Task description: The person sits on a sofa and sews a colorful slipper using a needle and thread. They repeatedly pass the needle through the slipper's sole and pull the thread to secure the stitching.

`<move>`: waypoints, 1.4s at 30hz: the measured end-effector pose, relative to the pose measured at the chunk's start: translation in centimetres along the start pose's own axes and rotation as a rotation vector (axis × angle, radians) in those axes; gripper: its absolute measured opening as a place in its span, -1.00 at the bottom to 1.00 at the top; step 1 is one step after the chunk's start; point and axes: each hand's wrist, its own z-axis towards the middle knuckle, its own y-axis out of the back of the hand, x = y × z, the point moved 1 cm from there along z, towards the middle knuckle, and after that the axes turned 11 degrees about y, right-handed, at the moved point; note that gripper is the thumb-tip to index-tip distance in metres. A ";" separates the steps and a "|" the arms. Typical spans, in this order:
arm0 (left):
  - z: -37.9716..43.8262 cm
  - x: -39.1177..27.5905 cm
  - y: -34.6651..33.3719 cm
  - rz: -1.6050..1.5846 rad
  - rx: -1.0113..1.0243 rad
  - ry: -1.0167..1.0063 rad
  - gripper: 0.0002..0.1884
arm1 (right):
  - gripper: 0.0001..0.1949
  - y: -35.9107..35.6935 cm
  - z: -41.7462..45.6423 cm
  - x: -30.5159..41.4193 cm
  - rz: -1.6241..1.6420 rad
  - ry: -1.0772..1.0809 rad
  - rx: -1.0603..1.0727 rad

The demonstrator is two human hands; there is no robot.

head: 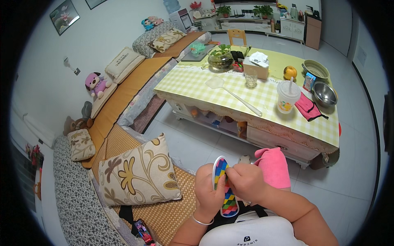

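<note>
An insole [230, 203] with a multicoloured diamond pattern and white edging stands tilted between my hands above my lap. My left hand [207, 187] grips it along the left edge, thumb pressed on the patterned face. My right hand [247, 181] is curled against its right edge with the fingertips on the pattern. Whether a needle or thread sits in those fingers is hidden. A bright pink cloth item [272, 167] lies just beyond my right wrist. A bracelet [203, 220] circles my left wrist.
A coffee table [190, 83] with checked cover stands ahead, bearing a fly swatter [235, 97], lidded cup [287, 97], glass [251, 78], steel bowl [324, 93] and pink cloth [309, 107]. At left, a sofa with woven mat [181, 184] holds a patterned cushion [141, 175] and phone [144, 230].
</note>
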 end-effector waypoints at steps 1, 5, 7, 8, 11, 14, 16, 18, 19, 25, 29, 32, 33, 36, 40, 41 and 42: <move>0.0 -0.1 0.0 -0.029 -0.024 0.025 -0.78 | -0.82 -0.2 -0.2 0.0 0.016 -0.008 -0.021; 0.0 0.1 0.0 -0.165 -0.071 0.156 -0.79 | -0.84 0.1 -0.4 -0.1 0.081 -0.048 -0.137; 0.0 0.2 0.1 -0.177 -0.060 0.162 -0.78 | -0.85 0.4 -0.4 -0.1 0.075 -0.052 -0.153; 0.0 0.1 0.1 -0.147 -0.051 0.129 -0.78 | -0.85 0.4 -0.5 -0.1 0.054 -0.043 -0.133; -0.2 0.5 0.2 -0.114 0.000 0.086 -0.77 | -0.85 0.1 -0.8 -0.1 0.059 -0.054 -0.095; -0.2 1.7 -0.2 -0.345 0.014 0.213 -0.79 | -0.83 0.9 -0.2 -0.6 0.134 -0.115 -0.243; -0.1 2.0 -0.3 -0.616 0.043 0.333 -0.82 | -0.82 1.7 -0.5 -1.1 0.260 -0.276 -0.292; 0.3 1.8 0.2 -0.618 0.143 0.277 -0.81 | -0.84 0.7 -1.5 -2.5 0.780 -0.556 -0.208; 0.7 1.2 0.3 -0.617 0.195 0.249 -0.81 | -0.85 0.3 -1.8 -2.7 1.042 -0.692 -0.161; 1.3 0.5 -0.3 -0.637 0.294 0.191 -0.87 | -0.85 -2.2 -4.3 -2.7 1.878 -1.157 -0.345; 1.2 0.0 0.3 -0.671 0.285 0.133 -0.87 | -0.90 -2.0 -3.6 -5.1 1.739 -1.156 -0.632; 1.1 1.6 1.4 -0.841 0.093 0.283 -0.83 | -0.91 0.0 -3.7 -6.5 1.853 -1.082 -0.803; 1.5 1.8 2.0 -0.953 0.034 0.400 -0.81 | -0.90 0.6 -6.1 -8.6 1.959 -0.899 -0.811; 3.2 3.4 5.2 -1.073 -0.224 0.284 -0.77 | -0.92 5.5 -10.5 -13.3 1.523 -0.954 -0.992; 2.7 5.2 5.9 -1.016 -0.284 0.322 -0.80 | -0.96 7.2 -14.4 -15.9 1.103 -1.130 -1.365; 2.7 5.1 4.8 -0.979 -0.275 0.345 -0.80 | -0.96 6.9 -14.3 -15.7 1.071 -1.124 -1.316; 2.6 4.5 3.7 -1.000 -0.308 0.363 -0.87 | -0.95 6.1 -14.0 -15.4 1.039 -1.117 -1.268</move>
